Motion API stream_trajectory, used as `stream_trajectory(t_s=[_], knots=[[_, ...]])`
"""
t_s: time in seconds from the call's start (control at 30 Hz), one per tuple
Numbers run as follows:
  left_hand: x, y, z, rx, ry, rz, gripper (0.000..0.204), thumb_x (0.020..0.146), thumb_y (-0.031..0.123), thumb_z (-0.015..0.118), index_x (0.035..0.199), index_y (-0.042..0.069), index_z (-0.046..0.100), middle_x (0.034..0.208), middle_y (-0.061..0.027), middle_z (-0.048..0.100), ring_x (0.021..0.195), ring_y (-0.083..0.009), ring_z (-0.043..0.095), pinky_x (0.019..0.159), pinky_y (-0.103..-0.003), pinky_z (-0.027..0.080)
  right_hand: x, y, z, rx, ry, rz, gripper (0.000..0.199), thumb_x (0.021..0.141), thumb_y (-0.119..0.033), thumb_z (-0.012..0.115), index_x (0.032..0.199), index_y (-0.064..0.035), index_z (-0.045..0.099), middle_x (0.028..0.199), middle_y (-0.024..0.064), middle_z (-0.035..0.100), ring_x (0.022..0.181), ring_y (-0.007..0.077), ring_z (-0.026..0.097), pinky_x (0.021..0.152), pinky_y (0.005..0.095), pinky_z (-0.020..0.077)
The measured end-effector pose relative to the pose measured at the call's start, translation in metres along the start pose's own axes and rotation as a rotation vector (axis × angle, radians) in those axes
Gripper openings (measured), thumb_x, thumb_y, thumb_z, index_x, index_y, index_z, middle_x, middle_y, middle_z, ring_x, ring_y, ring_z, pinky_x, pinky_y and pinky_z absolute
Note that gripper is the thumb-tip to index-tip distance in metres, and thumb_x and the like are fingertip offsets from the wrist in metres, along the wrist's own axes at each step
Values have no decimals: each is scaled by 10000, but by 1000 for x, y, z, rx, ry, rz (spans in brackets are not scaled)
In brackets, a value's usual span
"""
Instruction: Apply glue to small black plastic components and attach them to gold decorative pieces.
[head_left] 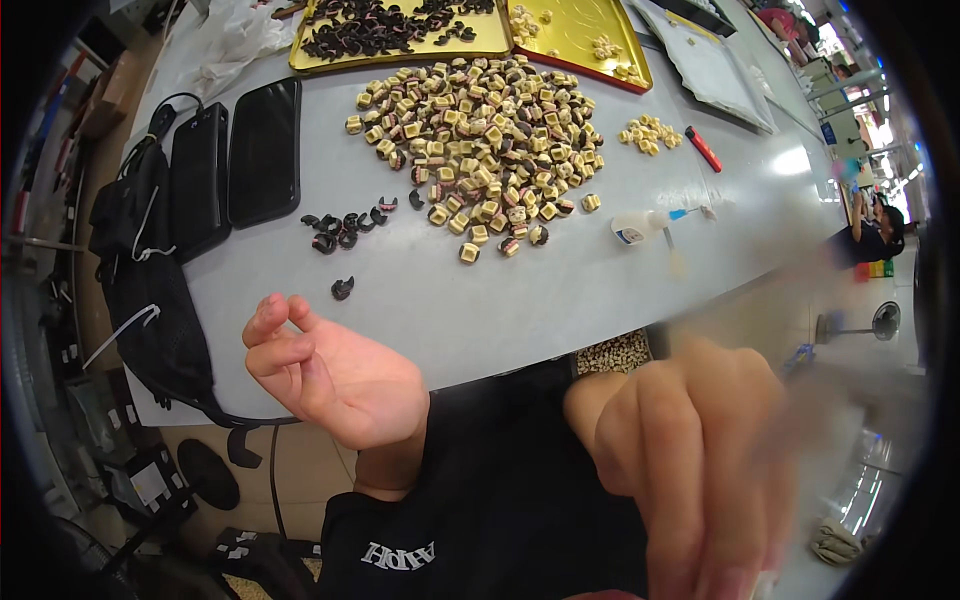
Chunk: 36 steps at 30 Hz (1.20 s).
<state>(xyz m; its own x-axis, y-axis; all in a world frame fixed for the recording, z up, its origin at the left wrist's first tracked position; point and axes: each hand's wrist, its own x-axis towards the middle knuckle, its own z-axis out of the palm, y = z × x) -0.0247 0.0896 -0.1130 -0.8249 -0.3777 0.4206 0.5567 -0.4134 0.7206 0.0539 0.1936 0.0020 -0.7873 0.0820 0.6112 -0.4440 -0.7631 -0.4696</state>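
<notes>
My left hand (pixel 345 385) is held palm up over the near edge of the table, its fingers loosely bent and nothing visible on the palm. My right hand (pixel 690 450) is large and close at the lower right, fingers bent downward and pressed together. A sliver of something pale (pixel 767 583) shows by its fingertips, too cut off to name. Beyond the hands spreads a big pile of small cream, pink and dark brown pieces (pixel 490 140). Nearest my left hand lies a single dark curved piece (pixel 343 288), with a cluster of similar dark curved pieces (pixel 345 230) farther off.
A small bottle with a blue tip (pixel 635 228), a red lighter-shaped item (pixel 703 149) and loose cream pieces (pixel 650 134) lie at right. Yellow trays (pixel 400 62) stand at the back. A black phone (pixel 265 150) and black bag (pixel 150 290) occupy the left. Another person (pixel 875 232) is far right.
</notes>
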Motion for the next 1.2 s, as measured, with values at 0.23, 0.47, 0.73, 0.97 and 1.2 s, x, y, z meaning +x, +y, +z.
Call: stream_trajectory(t_s=[0.23,0.47,0.73,0.97,1.2], knots=[[-1,2,1,-6,4,-13,124,734,117,386,827,66,450,1077,-103,466,1059,-205,395,877,-358,305,2,-3,-6,-76,-59,-27,77,719,15,689,767,-39,661,856,124,653,772,171,589,684,189,543],[0,3,1,-22,-11,-28,128,725,117,393,826,67,453,1078,-99,469,1064,-203,393,879,-360,302,18,-21,-23,-263,-439,28,60,721,25,681,744,-30,671,860,117,658,769,177,599,682,187,546],[0,2,3,-27,11,-14,130,723,125,392,819,62,452,1076,-104,474,1065,-206,393,882,-362,299,16,-26,-29,-314,-534,-6,66,749,30,655,774,-26,679,884,109,665,791,194,612,682,183,539],[-1,0,-1,-14,6,-13,126,727,126,387,811,60,454,1081,-111,471,1071,-214,390,889,-373,293,-13,-10,-28,-175,-156,-192,58,708,86,611,696,48,654,731,156,637,641,262,611,583,226,548],[1,2,2,-8,19,-10,130,733,134,385,814,63,456,1095,-111,463,1071,-216,388,895,-373,295,-15,-16,-13,-211,-149,-91,167,817,21,525,747,40,676,785,156,646,689,264,628,751,137,472]])
